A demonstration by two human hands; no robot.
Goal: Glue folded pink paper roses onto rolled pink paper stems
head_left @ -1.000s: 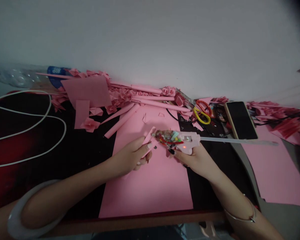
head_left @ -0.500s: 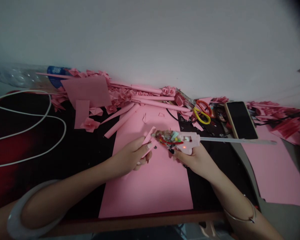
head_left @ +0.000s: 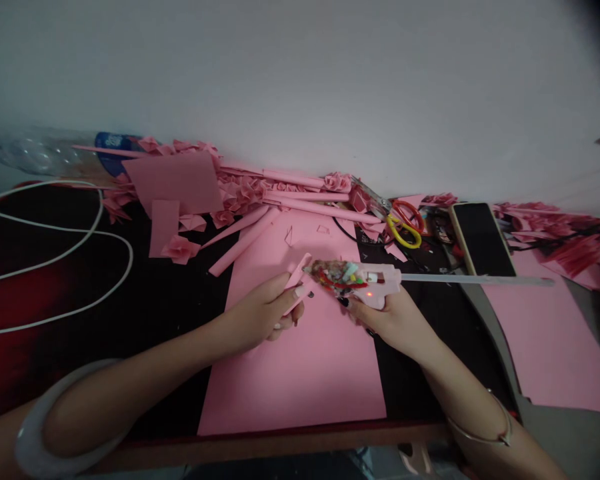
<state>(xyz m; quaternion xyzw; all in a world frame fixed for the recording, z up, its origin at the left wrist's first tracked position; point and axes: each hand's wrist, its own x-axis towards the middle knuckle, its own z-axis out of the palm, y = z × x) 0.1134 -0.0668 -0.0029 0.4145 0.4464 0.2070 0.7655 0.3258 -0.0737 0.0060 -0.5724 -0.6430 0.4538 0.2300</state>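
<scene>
My left hand (head_left: 263, 312) is closed round a small folded piece of pink paper (head_left: 299, 274), held above a large pink sheet (head_left: 300, 360) on the dark table. My right hand (head_left: 387, 319) grips a pink hot glue gun (head_left: 365, 280) covered in coloured stickers, with a small red light lit on its side. The gun's nozzle points left and touches or nearly touches the folded paper. A long clear glue stick (head_left: 480, 280) juts out of the gun's back to the right.
Rolled pink paper tubes (head_left: 260, 230) and folded paper flowers (head_left: 180, 248) lie along the wall. Scissors with yellow and red handles (head_left: 405, 223) and a phone (head_left: 481, 239) rest at the right. A white cable (head_left: 70, 250) loops at the left beside a plastic bottle (head_left: 45, 153). Another pink sheet (head_left: 555, 347) lies far right.
The glue gun and its stick have shifted very slightly; both hands otherwise hold the same position.
</scene>
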